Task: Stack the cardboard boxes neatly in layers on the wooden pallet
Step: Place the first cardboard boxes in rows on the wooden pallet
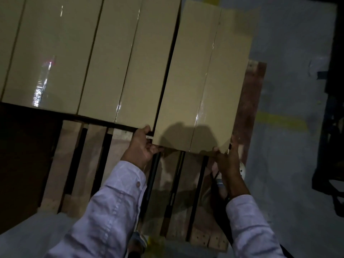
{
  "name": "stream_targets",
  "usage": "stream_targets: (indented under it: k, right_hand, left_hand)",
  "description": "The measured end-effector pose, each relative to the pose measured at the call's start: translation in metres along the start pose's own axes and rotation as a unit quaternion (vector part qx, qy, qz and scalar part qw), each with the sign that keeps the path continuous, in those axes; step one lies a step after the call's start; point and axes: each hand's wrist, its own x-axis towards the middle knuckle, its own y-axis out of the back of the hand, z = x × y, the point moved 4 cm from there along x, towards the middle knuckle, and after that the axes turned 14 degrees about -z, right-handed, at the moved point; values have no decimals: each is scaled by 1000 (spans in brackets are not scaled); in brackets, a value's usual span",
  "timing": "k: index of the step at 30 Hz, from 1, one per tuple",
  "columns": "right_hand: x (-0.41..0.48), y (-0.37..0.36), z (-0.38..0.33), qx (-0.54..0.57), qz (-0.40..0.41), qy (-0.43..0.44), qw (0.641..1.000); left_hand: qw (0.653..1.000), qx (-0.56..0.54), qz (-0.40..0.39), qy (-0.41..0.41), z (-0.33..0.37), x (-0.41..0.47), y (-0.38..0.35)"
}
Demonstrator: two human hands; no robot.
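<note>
A long tan cardboard box point(204, 81) with a taped seam lies at the right end of a row of similar boxes point(111, 62) on the wooden pallet point(93, 164). My left hand point(142, 146) grips its near left corner, fingers curled around the edge. At the near right corner, my right hand point(226, 161) holds the box's bottom edge. The box sticks out slightly nearer to me than its neighbours. A narrow dark gap separates it from the box to its left.
Bare pallet slats point(178, 192) stretch in front of the boxes toward me. Grey concrete floor point(288, 155) with a yellow line point(279, 121) lies to the right. A dark machine point(333, 127) stands at the far right. A dark box side point(24, 155) fills the left.
</note>
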Motion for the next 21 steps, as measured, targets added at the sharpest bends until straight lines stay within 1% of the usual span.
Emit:
stream_targets:
  k: [4, 8, 14, 18, 21]
  right_hand:
    - [-3, 0, 6, 12, 7, -8, 1000]
    - [-14, 1, 6, 35, 15, -10, 999]
    - [-29, 7, -5, 78, 22, 34, 996]
    - [-22, 8, -13, 63, 9, 40, 997]
    - [-5, 6, -15, 26, 3, 37, 999]
  left_hand:
    - [999, 30, 12, -12, -9, -2, 3]
    - [999, 10, 18, -28, -15, 1, 4]
    - [998, -5, 9, -62, -14, -3, -5]
    - [997, -40, 1, -65, -11, -2, -4]
    - [993, -99, -10, -67, -8, 4, 0]
